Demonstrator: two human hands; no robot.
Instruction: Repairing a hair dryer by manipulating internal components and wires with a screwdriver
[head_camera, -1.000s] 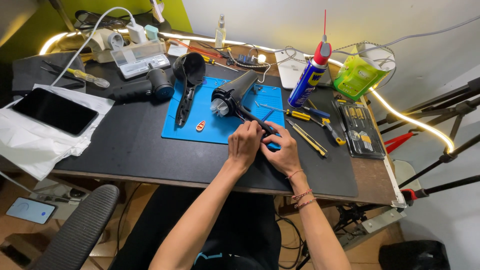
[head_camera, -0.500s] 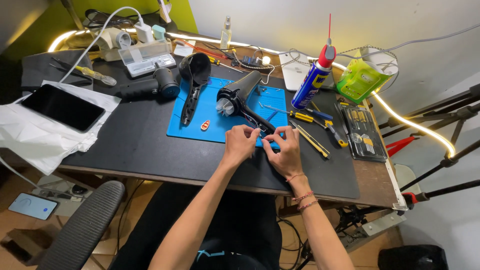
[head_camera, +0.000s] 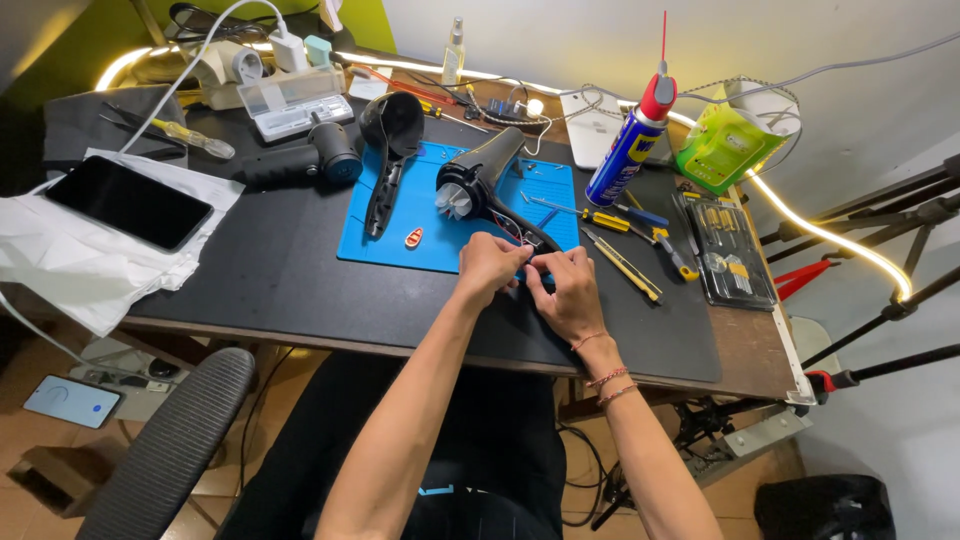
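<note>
I look down from a head camera at a dark work table (head_camera: 280, 280) with two bare hands meeting near its front middle. The left hand (head_camera: 487, 268) and the right hand (head_camera: 566, 295) sit close together, fingers curled inward and pinched around thin wires at the tail end of one opened black hair dryer (head_camera: 480, 185); the fingertips hide the exact hold, so I cannot tell how tightly either hand grips. The hair dryer lies on one blue mat (head_camera: 455, 215), its round fan end facing left and its body slanting down toward the hands. Beside it on the mat rests one separate black shell half (head_camera: 388, 150), and one small orange part (head_camera: 413, 237) lies near the mat's lower edge. Right of the mat I count one blue spray can (head_camera: 630, 150) with a red cap standing upright, two yellow-handled screwdrivers (head_camera: 620, 265) lying flat, and one black tray of small bits (head_camera: 735, 255). One green pouch (head_camera: 722, 145) stands behind the tray. On the left side one dark tablet (head_camera: 125, 200) rests on white paper, and one black handheld tool (head_camera: 295, 160) lies near a clear plastic case (head_camera: 295, 100). The right wrist wears three thin bracelets (head_camera: 600, 365).
</note>
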